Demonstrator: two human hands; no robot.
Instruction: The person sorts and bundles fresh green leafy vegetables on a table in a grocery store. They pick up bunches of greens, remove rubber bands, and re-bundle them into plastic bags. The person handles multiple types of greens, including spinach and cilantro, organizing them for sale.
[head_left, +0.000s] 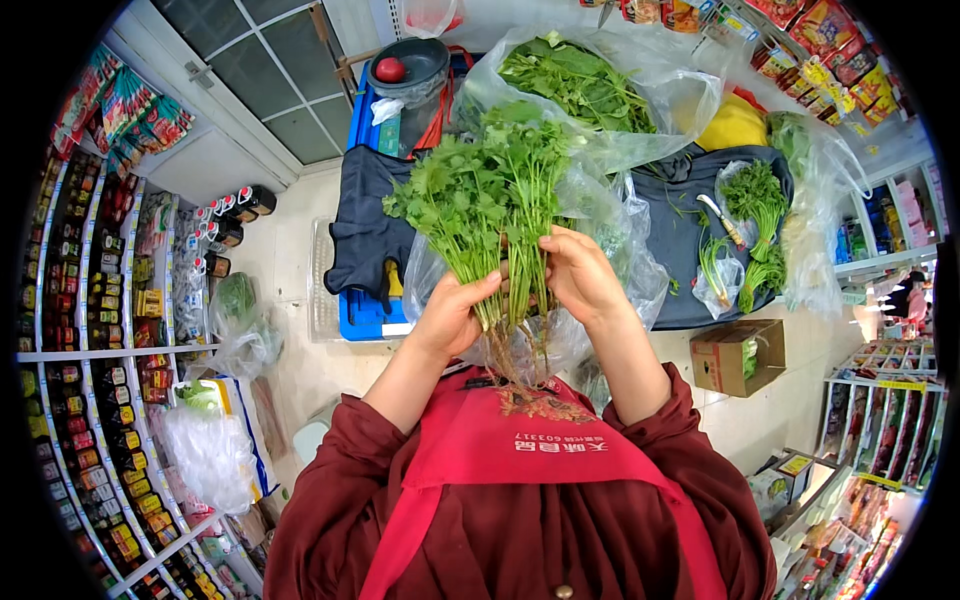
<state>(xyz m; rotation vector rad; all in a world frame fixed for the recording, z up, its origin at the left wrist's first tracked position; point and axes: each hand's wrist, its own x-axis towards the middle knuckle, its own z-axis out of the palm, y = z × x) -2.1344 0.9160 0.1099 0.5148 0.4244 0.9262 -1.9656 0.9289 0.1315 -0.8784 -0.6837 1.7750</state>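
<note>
A leafy bunch of cilantro is held up before my chest, its thin brown roots hanging toward the red apron. My left hand grips the lower stems from the left, thumb across the front. On the other side my right hand pinches stems at the bunch's right edge between thumb and fingers. Some fingers are hidden behind the stems. Behind the bunch, a clear plastic bag lies on the worktop. A larger clear bag beyond it holds loose leafy greens.
On dark cloth at right lie a knife and tied green bunches. A grey basin with a tomato sits at the back left. Below right is a cardboard box. Stocked shelves stand at left.
</note>
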